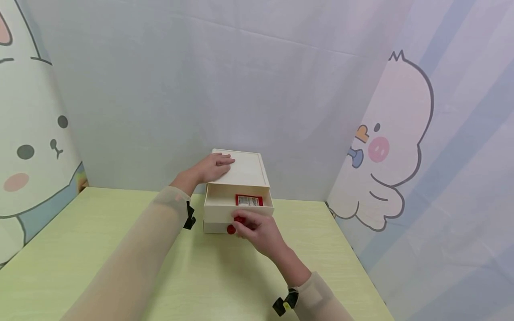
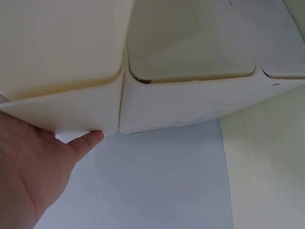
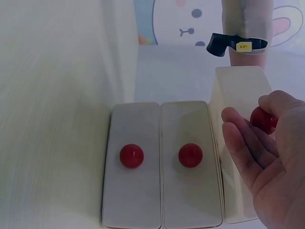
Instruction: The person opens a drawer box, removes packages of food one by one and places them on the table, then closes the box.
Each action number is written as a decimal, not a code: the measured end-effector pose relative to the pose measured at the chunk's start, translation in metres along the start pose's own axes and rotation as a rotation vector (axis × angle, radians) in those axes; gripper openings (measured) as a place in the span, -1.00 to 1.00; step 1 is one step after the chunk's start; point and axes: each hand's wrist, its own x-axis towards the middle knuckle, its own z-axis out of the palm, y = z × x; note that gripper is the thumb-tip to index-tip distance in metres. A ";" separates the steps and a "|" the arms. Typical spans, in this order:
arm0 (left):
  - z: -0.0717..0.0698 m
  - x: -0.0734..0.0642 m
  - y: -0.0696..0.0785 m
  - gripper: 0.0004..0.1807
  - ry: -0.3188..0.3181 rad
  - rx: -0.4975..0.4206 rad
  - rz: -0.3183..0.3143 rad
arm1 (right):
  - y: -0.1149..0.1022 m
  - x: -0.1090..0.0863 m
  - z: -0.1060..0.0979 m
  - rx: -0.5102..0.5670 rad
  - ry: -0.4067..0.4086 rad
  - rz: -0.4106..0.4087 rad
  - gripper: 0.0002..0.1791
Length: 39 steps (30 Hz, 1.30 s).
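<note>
A small white drawer cabinet (image 1: 245,167) stands at the table's back, its top drawer (image 1: 218,214) pulled out. Inside that drawer lies a flat red-edged packet (image 1: 249,200) with a printed face. My left hand (image 1: 209,169) rests on the cabinet's top, fingers extended; in the left wrist view its thumb (image 2: 88,143) lies along the side edge. With thumb and fingers my right hand (image 1: 261,229) pinches the top drawer's round red knob (image 3: 263,120). Two lower drawers stay closed, with red knobs (image 3: 131,156) on their fronts.
A pale yellow-green wood-grain table (image 1: 313,249) carries the cabinet. Close behind it hangs a light grey-blue curtain (image 1: 281,89), with cartoon animals printed at both sides. A black strap (image 1: 287,301) sits on the right wrist, another (image 1: 189,216) on the left.
</note>
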 end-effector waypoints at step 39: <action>0.001 0.000 -0.003 -0.41 0.000 -0.008 0.003 | -0.006 -0.024 0.003 0.050 -0.013 -0.085 -0.81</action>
